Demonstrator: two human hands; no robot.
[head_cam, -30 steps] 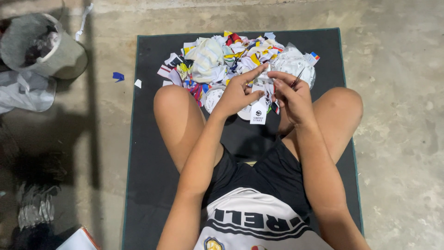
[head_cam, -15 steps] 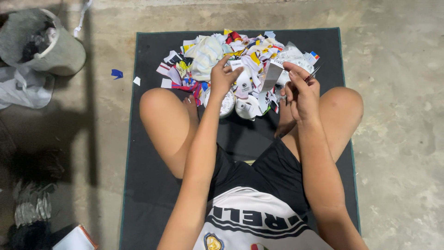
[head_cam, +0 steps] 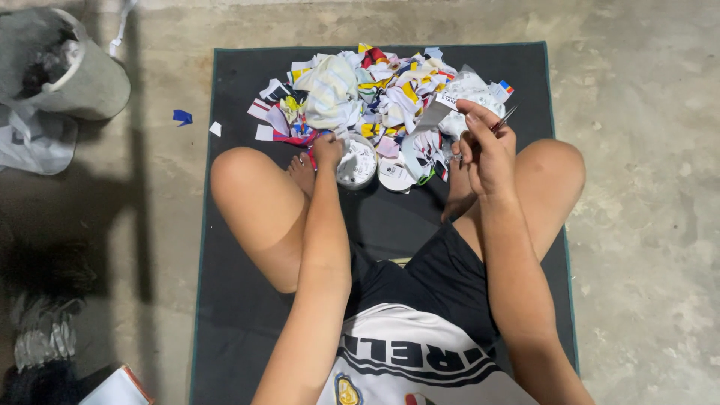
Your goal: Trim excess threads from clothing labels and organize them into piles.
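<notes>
I sit cross-legged on a dark mat (head_cam: 232, 315). A pile of colourful cut scraps (head_cam: 367, 90) lies in front of my feet. My left hand (head_cam: 328, 150) reaches down to the pile's near edge. Its fingers curl onto red and blue scraps beside a round white lid (head_cam: 358, 161); the grip itself is hidden. My right hand (head_cam: 486, 146) is raised over my right knee. It holds small scissors (head_cam: 504, 118) and a white strip of card (head_cam: 435, 112) that sticks out to the left.
A second round white lid (head_cam: 394, 174) lies next to the first. A grey bucket (head_cam: 71, 71) holding scraps stands at the far left on the concrete floor, over a white bag (head_cam: 30, 142). Blue (head_cam: 182, 116) and white bits lie off the mat.
My left hand left the right hand and moved down and left to the pile's edge. My right hand, with scissors and card, lifted slightly to the right.
</notes>
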